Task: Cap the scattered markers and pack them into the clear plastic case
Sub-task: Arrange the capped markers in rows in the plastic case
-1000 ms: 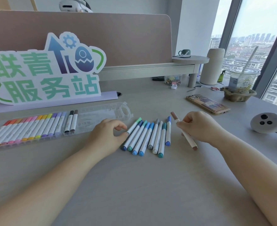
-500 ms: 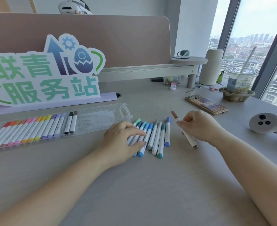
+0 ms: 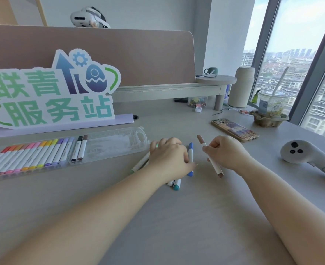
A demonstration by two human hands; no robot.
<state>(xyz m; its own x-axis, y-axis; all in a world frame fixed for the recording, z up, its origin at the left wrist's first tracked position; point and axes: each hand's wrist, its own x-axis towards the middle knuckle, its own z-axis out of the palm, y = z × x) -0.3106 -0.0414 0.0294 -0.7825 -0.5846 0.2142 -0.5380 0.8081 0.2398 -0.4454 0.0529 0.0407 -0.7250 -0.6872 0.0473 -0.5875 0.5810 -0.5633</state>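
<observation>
Left hand [image 3: 169, 159] slid onto marker pile [image 3: 190, 155], grip unclear; right hand [image 3: 228, 152] pinches one marker [image 3: 216, 167].

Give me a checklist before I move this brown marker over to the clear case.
1. Brown marker gripped by right hand: ok.
2. Its two ends capped: ok.
3. Free room in clear case right of packed markers: ok.
4. Route to the case open: not ok, left hand lies in between.
5. Loose markers under the left hand all capped: cannot tell, mostly covered.
</observation>
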